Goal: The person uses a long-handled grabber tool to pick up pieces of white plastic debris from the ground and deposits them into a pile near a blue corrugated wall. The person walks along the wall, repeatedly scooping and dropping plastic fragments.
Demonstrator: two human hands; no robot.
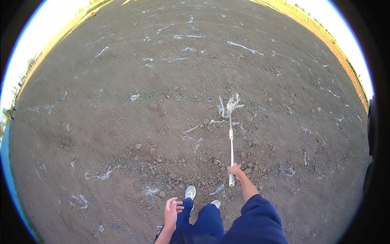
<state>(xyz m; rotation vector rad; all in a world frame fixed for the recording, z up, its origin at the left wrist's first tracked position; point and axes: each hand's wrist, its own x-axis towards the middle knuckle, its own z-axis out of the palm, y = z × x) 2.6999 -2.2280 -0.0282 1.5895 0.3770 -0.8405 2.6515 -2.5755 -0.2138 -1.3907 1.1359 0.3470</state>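
Observation:
My right hand [235,171] is closed around the lower part of a white pole [232,152], which points away from me over the soil. A thinner metal rod extends from its far end, and a bunch of torn, pale plastic film strips [229,106] hangs about the tip. The tip itself is hidden by the strips. My left hand [172,212] is empty, fingers apart and slightly bent, in front of my left thigh. Thin scraps of plastic film [217,121] lie on the ground beneath the rod.
Bare brown soil with clods [152,160] spreads all around. Many film scraps lie scattered on it, among them a long strip [243,47] ahead and a crumpled one [105,175] at left. A blue strip [10,183] borders the field at far left. Small stones lie near my shoes [190,192].

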